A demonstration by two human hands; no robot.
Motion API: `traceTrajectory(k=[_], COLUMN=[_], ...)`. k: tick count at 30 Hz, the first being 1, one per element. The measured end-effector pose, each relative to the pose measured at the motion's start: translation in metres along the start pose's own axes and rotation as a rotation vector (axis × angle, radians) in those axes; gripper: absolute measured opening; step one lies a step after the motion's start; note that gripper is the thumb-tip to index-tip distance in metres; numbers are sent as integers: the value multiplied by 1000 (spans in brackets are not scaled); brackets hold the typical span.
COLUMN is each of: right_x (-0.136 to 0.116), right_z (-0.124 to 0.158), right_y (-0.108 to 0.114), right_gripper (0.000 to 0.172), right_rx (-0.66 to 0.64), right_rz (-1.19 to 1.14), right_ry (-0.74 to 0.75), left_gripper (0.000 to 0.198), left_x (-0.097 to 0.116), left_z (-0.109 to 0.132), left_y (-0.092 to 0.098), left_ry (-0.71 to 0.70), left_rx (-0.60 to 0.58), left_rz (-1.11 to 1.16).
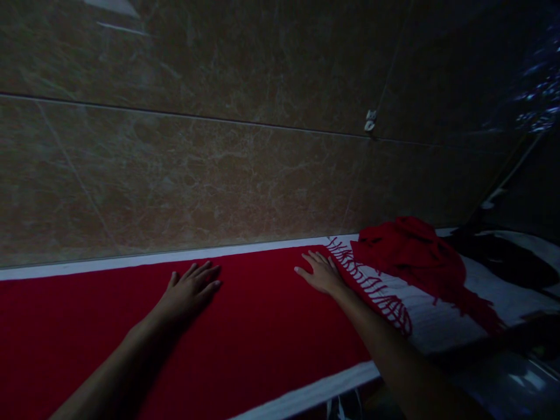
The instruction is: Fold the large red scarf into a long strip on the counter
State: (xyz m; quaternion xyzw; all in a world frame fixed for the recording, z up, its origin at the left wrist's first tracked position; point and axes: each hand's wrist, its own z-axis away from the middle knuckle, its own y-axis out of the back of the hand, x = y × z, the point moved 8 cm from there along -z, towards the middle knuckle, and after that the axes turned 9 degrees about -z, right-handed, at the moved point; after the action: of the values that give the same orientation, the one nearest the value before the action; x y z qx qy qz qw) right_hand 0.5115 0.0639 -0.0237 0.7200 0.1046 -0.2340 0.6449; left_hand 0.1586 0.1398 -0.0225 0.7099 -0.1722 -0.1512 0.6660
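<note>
Head view shows a red cloth [258, 344] lying flat and lengthwise on a long table with a white cover [306, 395], running off the left edge of the picture. White strips of the cover show along its far side and along part of its near side. At its right end a fringe [371, 286] of thin red strands spreads over the white cover.

The left hand [190, 289] is palm down over the middle part of the cloth, fingers spread wide and holding nothing; a dark shadow lies beside it, and I cannot tell how firmly it touches. The right hand [322, 274] is palm down on the cloth near the fringed end, fingers spread too, gripping nothing.

Just beyond the fringe, to the right, sits a crumpled red bundle [406, 251] with tassels hanging toward the near edge. Farther right is a black item [503, 256], too dim to make out. Behind the table stands a brown tiled wall [219, 175], with a small white fitting [370, 120] on it.
</note>
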Motion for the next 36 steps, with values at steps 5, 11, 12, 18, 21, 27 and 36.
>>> traceTrajectory(k=[5, 11, 12, 18, 21, 27, 36], right_x=[11, 16, 18, 22, 22, 23, 22], right_z=[-2, -7, -9, -13, -12, -13, -14], right_y=[2, -4, -5, -8, -9, -8, -8], right_gripper=[67, 65, 65, 67, 69, 68, 68], right_rx=[15, 42, 52, 59, 34, 62, 59], right_rz=[68, 123, 132, 155, 160, 146, 159], right_ry=[-23, -2, -2, -9, -19, 12, 16], left_gripper=[64, 64, 64, 63, 63, 63, 64], left_x=[4, 8, 8, 6, 7, 5, 3], left_z=[1, 5, 6, 7, 6, 5, 4], left_y=[3, 7, 7, 5, 7, 6, 3], left_ry=[21, 24, 23, 39, 33, 24, 10], left_rx=[-38, -62, -62, -70, -66, -59, -58], left_rz=[30, 87, 96, 116, 119, 111, 113])
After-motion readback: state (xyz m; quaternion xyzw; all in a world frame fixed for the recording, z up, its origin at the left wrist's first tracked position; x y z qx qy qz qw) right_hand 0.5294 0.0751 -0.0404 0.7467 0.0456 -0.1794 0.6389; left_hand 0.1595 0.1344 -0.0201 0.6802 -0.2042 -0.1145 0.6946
